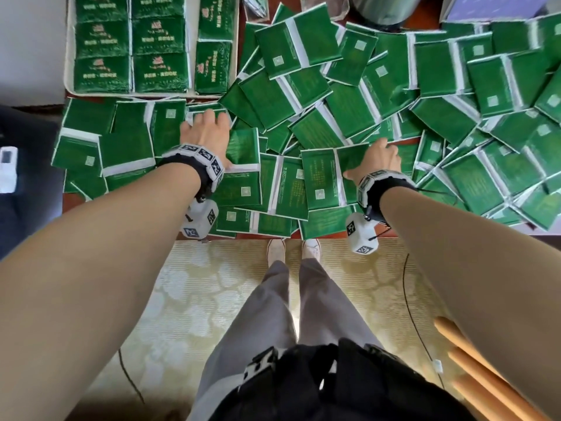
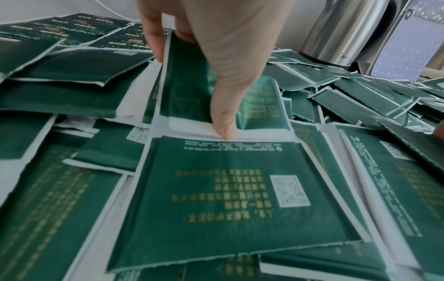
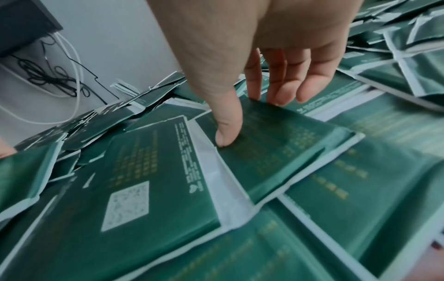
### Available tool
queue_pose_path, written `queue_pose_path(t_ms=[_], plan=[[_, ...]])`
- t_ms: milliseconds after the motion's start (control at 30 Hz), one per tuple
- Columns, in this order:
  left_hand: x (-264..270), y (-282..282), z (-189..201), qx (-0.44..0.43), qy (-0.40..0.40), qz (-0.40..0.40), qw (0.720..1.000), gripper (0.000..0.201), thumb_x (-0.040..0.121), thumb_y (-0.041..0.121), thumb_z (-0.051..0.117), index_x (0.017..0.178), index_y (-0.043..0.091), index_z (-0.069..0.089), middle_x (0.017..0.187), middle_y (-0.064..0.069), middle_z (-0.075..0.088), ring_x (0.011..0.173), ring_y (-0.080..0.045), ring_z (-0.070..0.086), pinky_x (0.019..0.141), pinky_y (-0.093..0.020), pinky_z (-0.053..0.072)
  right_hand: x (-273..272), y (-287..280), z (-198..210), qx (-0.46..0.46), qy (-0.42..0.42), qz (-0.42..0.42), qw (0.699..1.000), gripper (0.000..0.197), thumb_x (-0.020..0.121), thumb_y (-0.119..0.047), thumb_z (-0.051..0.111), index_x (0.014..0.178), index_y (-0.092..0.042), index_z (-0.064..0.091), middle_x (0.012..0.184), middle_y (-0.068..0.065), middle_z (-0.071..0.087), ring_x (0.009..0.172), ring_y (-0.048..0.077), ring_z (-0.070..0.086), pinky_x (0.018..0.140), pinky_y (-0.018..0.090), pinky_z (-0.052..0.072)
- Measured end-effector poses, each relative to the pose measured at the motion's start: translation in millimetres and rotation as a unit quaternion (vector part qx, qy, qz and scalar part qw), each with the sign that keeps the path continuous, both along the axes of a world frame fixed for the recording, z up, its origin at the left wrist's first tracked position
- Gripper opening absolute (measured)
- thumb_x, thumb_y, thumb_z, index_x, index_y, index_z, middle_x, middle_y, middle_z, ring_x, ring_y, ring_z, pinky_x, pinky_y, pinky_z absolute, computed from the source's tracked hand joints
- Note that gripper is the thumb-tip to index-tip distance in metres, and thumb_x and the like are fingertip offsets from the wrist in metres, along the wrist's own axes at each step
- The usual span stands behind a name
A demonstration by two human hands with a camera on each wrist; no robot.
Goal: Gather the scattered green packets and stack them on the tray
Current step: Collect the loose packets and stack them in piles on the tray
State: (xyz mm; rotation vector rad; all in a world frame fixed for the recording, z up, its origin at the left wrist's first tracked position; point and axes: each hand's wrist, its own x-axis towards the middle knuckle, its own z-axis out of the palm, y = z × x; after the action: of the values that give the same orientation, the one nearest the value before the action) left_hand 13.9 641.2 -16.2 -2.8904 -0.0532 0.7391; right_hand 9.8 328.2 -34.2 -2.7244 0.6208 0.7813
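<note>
The white tray (image 1: 69, 71) is holding neat green packets (image 1: 161, 71) while the left hand (image 1: 208, 132) and right hand (image 1: 379, 159) are each pinching a shiny loose packet (image 1: 244, 147) from the pile.

A room in a home, or perhaps a small office. A dark red-brown worktop (image 1: 409, 142) stands on pale patterned flooring (image 1: 188, 293). Beyond the right hand (image 1: 378, 159), at the worktop's far edge, sits a stainless-steel electric kettle (image 2: 346, 32). Past the left hand (image 1: 206, 132), loose black and white cables (image 3: 55, 76) trail along a plain white wall (image 3: 115, 41). Wooden furniture legs (image 1: 485, 378) stand behind the right arm.
</note>
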Motion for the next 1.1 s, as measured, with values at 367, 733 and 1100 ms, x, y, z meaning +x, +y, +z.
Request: queue_pose_path(t_ms=[367,733,1100], plan=[[-11,-2,11,-0.002,0.02,0.002,1.0,0.072,0.078,0.048,0.08,0.13,0.01,0.049,0.124,-0.012,0.052,0.105,-0.031,0.06,0.095,-0.048,0.042,-3,-5,5,-0.015,0.012,-0.038,0.999,0.101,0.069,-0.043,0.09,0.143,-0.005,0.033,0.14,0.021,0.044,0.131,0.038,0.042,0.102,0.053,0.043],[-24,-7,49,-0.002,-0.014,-0.027,1.0,0.036,0.093,0.03,0.064,0.127,0.023,0.055,0.091,-0.004,0.063,0.076,-0.026,0.059,0.062,-0.032,0.048,-11,5,47,-0.04,-0.071,0.124,0.989,0.04,0.088,-0.013,0.064,0.125,-0.008,0.052,0.125,0.016,0.053,0.118,0.035,0.051,0.1,0.051,0.045],[-112,-17,-20,-0.057,0.002,-0.09,0.994,0.107,0.079,0.033,0.074,0.158,0.015,0.004,0.166,-0.011,0.002,0.153,-0.031,0.008,0.12,-0.057,0.02,-63,50,9,-0.064,0.028,0.177,0.982,0.107,0.084,-0.04,0.072,0.158,-0.016,-0.001,0.163,0.02,0.005,0.147,0.042,0.018,0.113,0.062,0.028]])
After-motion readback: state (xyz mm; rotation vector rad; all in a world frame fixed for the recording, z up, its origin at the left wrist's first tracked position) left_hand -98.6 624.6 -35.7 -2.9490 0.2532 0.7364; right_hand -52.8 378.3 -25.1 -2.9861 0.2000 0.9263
